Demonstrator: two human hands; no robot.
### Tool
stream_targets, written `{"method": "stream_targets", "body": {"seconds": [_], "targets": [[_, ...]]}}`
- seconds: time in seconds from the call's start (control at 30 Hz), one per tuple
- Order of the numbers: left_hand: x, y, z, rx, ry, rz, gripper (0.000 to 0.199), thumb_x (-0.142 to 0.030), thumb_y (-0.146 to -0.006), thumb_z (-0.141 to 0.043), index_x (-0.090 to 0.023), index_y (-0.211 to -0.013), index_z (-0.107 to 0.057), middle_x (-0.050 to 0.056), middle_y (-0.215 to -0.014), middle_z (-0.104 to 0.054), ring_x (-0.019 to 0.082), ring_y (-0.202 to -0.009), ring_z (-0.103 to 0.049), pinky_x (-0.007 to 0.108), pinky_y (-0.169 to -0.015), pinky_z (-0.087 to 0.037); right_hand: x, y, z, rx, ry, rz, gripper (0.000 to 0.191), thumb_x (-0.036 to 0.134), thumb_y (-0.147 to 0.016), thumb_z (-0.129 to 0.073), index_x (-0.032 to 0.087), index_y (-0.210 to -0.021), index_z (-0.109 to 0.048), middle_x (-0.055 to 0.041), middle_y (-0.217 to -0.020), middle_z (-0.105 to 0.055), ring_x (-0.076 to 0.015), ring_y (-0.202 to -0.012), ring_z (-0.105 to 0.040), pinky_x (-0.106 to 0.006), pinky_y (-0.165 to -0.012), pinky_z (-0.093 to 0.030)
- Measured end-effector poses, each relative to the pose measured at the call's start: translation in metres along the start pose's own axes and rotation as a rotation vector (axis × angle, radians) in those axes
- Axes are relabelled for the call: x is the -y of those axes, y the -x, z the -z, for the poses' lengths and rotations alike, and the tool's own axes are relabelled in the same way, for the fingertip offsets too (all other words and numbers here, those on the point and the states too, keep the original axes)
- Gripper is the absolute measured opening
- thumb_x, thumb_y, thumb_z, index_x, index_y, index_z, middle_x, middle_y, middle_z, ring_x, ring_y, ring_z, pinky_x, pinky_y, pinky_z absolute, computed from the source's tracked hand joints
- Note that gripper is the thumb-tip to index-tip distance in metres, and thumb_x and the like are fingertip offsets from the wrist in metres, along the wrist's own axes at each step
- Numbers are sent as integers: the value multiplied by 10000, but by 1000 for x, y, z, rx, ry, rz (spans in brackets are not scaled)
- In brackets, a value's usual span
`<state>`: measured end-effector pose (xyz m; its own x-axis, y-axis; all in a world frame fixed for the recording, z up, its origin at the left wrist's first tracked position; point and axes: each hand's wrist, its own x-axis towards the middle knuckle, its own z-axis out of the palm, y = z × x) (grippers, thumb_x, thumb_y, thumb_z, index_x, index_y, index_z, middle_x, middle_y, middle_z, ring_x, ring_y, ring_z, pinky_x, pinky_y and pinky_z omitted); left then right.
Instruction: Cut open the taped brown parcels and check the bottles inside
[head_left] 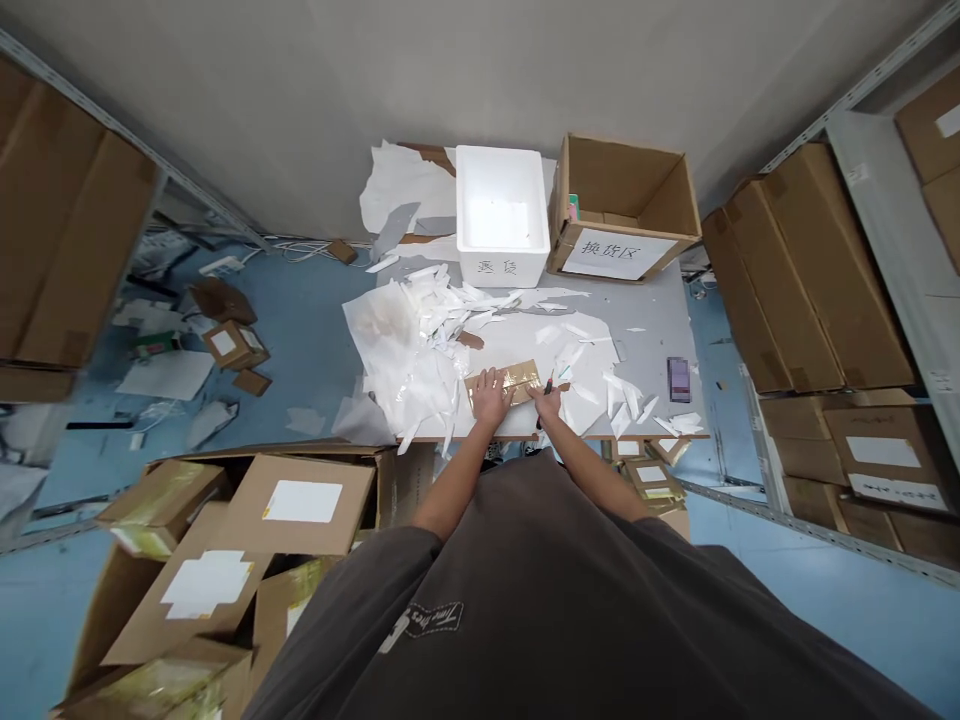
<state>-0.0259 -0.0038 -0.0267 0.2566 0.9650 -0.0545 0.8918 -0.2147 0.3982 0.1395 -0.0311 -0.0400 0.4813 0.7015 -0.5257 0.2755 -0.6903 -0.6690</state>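
Observation:
A flat brown cardboard package point(520, 378) with shiny tape lies near the table's front edge. My left hand point(491, 398) rests on its left part, fingers spread over the surface. At its right end is my right hand point(548, 400), with the fingers closed round a small dark tool point(549, 385), perhaps a cutter. Torn white paper strips point(442, 310) and crumpled white sheets point(405, 370) lie around the package.
Behind stand a white foam box point(502, 255) and an open cardboard box point(630, 255) with a paper sign. A phone-like object point(679, 380) lies on the right. Boxes fill a large carton point(112, 610) at lower left. Shelves point(847, 200) with cartons stand at right.

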Motion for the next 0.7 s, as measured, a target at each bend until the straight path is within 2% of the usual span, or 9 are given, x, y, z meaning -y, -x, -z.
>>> {"method": "stream_targets", "body": {"seconds": [0.07,0.13,0.23,0.3,0.33,0.4,0.5,0.6,0.7], "targets": [[-1,13,8,35,-58,96,615,-425,-1087,-480,-163,-1641,-520,216,-1687,-506,443,-1500,-494,626,-1182,-432,26,-23,-3,-75,67,-28,564,584,-847,-755,221,-1223,-545,-124,-1091,-757,-303,-1042,-732,-340,-812,-560],[-4,23,15,109,-99,131,657,-395,-1077,-478,-161,-1690,-448,231,-1719,-453,453,-1432,-543,621,-1141,-460,54,-47,-8,-96,113,-10,584,550,-850,-786,214,-1252,-528,-172,-1157,-760,-338,-1105,-726,-378,-862,-567],[-9,29,23,221,-102,74,740,-312,-1039,-532,-185,-1743,-340,228,-1759,-382,432,-1390,-580,587,-1123,-485,88,-71,-14,-82,139,48,600,510,-839,-831,202,-1253,-526,-200,-1159,-763,-339,-1070,-724,-395,-871,-566],[-7,23,30,239,-104,10,792,-233,-985,-594,-200,-1737,-346,214,-1794,-318,431,-1481,-511,573,-1151,-475,95,-77,-11,-60,143,83,623,521,-813,-855,209,-1244,-530,-177,-1163,-764,-315,-1040,-722,-377,-867,-563],[-3,19,33,250,-110,-56,808,-193,-948,-627,-211,-1718,-381,199,-1809,-289,434,-1542,-449,570,-1172,-463,92,-76,-7,-49,148,100,643,537,-795,-866,216,-1240,-529,-158,-1168,-763,-303,-1034,-722,-364,-864,-561],[7,6,41,309,-123,-273,808,-125,-872,-680,-253,-1647,-490,152,-1822,-281,422,-1629,-330,557,-1211,-436,74,-65,5,-31,171,125,674,565,-764,-876,227,-1231,-526,-123,-1176,-760,-288,-1037,-724,-341,-861,-556],[20,-14,49,426,-134,-598,749,-79,-810,-713,-313,-1517,-623,95,-1758,-426,383,-1634,-334,541,-1249,-399,31,-36,20,30,223,114,644,563,-745,-871,232,-1186,-538,-105,-1158,-761,-294,-1055,-728,-337,-865,-551],[22,-32,48,426,-140,-673,584,-95,-874,-665,-318,-1412,-704,105,-1555,-636,337,-1529,-468,541,-1285,-342,-3,-12,23,44,241,27,555,581,-774,-830,232,-1110,-557,-120,-1117,-766,-319,-1048,-731,-365,-869,-553],[16,-46,44,398,-114,-672,461,-82,-918,-609,-293,-1296,-767,130,-1387,-718,322,-1439,-541,534,-1311,-292,-3,-11,20,-3,211,-7,569,568,-765,-839,227,-1126,-563,-146,-1151,-765,-337,-1098,-726,-380,-897,-551]]}}
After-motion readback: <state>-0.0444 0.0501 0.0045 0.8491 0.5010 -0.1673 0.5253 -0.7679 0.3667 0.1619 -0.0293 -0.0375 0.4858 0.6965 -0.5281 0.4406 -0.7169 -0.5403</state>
